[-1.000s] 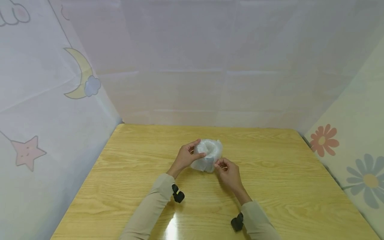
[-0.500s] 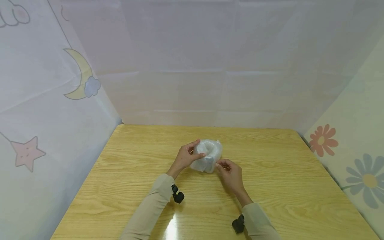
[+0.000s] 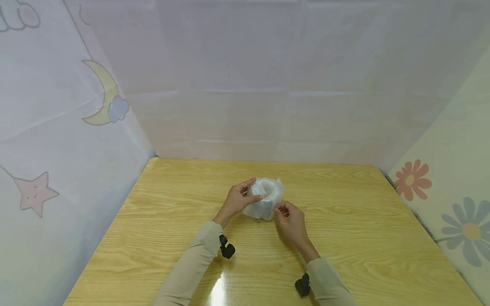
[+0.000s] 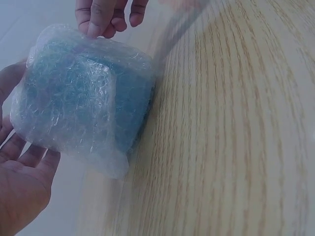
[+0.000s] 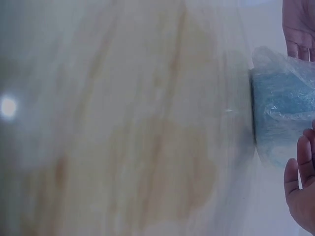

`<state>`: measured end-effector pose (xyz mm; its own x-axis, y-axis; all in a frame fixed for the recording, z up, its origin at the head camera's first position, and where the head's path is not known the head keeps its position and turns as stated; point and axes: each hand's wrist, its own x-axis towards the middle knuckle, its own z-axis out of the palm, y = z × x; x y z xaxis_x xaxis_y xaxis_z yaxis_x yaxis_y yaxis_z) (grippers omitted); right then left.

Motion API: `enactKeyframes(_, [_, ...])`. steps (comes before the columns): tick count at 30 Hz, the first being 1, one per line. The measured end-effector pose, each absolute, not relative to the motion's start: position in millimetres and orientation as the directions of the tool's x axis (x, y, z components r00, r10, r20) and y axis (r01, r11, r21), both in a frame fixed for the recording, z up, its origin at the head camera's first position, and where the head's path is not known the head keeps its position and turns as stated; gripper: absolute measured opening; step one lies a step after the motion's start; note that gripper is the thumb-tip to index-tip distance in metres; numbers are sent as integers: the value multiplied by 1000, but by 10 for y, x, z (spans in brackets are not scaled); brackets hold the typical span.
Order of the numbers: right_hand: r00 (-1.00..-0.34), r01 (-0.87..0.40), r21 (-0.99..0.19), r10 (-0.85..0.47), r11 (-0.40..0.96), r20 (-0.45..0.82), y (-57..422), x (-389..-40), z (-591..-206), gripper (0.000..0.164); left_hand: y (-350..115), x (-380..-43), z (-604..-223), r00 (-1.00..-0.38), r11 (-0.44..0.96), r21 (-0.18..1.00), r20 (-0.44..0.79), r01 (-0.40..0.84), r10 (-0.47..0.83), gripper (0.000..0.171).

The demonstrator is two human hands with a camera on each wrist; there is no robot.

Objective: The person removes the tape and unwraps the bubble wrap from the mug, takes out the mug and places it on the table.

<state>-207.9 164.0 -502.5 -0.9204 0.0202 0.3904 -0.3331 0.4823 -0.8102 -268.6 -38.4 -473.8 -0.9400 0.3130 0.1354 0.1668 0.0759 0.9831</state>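
Note:
A bubble-wrapped bundle (image 3: 274, 191) stands on the table, with a round hollow in its top. Through the clear wrap (image 4: 93, 93) something blue shows in the left wrist view; its kind is hidden under the layers. My left hand (image 3: 234, 200) grips the bundle from the left, thumb over the near rim and fingers round the far side. At the lower right of the bundle, my right hand (image 3: 292, 221) pinches the wrap's edge between thumb and fingertips. The right wrist view catches only part of the blue bundle (image 5: 285, 93), between the two hands.
The wood-grain table (image 3: 172, 259) reaches back to a plain pale cloth wall (image 3: 245, 106). Printed cloth walls rise at the left (image 3: 49, 140) and right (image 3: 451, 170) sides. A black wrist camera (image 3: 227, 248) sits on each beige sleeve.
My right hand shifted slightly right, then back left, its fingertips staying at the wrap's edge. The left hand and the bundle have stayed in place.

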Motion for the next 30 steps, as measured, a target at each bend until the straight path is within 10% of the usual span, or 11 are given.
enactKeyframes(30, [-926,-341,-778,-49,528,373,1676,-2042,-5008,9,-380,-2699,-4758,-947,77,985,126,155,296,69])
